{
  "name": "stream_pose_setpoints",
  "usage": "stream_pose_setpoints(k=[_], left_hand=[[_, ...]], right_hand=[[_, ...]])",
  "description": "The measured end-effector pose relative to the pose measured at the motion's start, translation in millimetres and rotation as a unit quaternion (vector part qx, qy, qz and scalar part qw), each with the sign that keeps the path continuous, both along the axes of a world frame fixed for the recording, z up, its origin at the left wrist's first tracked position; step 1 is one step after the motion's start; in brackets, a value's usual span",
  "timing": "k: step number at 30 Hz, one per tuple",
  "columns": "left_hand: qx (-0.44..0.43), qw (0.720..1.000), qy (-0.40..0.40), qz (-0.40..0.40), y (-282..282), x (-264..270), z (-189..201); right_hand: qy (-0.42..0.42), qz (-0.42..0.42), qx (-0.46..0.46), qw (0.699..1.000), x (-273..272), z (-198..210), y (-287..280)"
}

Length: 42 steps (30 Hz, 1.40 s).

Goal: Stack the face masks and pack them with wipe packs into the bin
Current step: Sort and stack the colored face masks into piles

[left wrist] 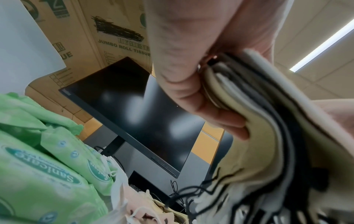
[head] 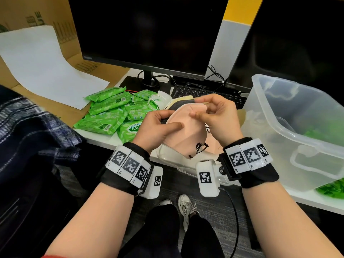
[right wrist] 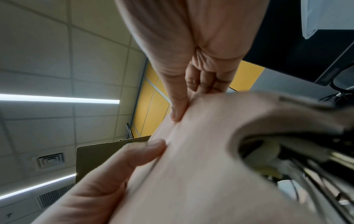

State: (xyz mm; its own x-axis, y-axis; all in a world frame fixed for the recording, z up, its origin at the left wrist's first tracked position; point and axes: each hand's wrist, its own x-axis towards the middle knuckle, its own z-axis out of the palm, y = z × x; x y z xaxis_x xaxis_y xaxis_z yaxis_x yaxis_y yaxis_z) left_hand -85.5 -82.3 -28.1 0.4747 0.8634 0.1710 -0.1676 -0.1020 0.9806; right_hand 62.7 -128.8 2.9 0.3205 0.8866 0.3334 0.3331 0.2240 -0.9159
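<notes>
Both my hands grip one stack of masks (head: 187, 127) above the desk's front edge: left hand (head: 158, 127) clamps its side, right hand (head: 217, 118) pinches the top. Green wipe packs (head: 111, 112) lie left; bin (head: 297, 127) sits right.

Office: desk monitors (head: 149, 32), keyboard (head: 201, 92)

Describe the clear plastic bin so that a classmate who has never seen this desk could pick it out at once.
Start at the white desk and look to the right of the two hands. The clear plastic bin stands there on the desk's right end, by the keyboard. It is the only see-through container, with green showing inside.
</notes>
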Motion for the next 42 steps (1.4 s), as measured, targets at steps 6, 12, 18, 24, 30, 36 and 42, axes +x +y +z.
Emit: stream_pose_setpoints(k=[6, 12, 18, 24, 30, 36, 42], left_hand=[[0.016, 1.000, -0.003, -0.026, -2, 0, 0], [0.044, 0.995, -0.049, -0.076, -1, -4, 1], [0.007, 0.997, -0.071, 0.041, 5, -3, 2], [-0.175, 0.966, -0.169, 0.088, -1, 16, 3], [-0.165, 0.978, -0.100, 0.081, -1, 23, -1], [-0.147, 0.967, -0.144, 0.151, 2, 9, -6], [0.036, 0.991, -0.100, 0.081, -1, -1, -5]], right_hand=[[0.005, -0.014, 0.020, 1.000, -5, 4, 2], [-0.050, -0.070, -0.030, 0.996, -1, -3, 6], [-0.003, 0.098, -0.059, 0.993, 0, -5, 2], [-0.020, 0.002, 0.006, 1.000, -8, -18, 6], [-0.030, 0.040, -0.085, 0.995, -7, -28, 4], [0.029, 0.075, -0.084, 0.993, -2, -21, -1], [0.091, -0.001, -0.051, 0.995, 1, -18, -4]])
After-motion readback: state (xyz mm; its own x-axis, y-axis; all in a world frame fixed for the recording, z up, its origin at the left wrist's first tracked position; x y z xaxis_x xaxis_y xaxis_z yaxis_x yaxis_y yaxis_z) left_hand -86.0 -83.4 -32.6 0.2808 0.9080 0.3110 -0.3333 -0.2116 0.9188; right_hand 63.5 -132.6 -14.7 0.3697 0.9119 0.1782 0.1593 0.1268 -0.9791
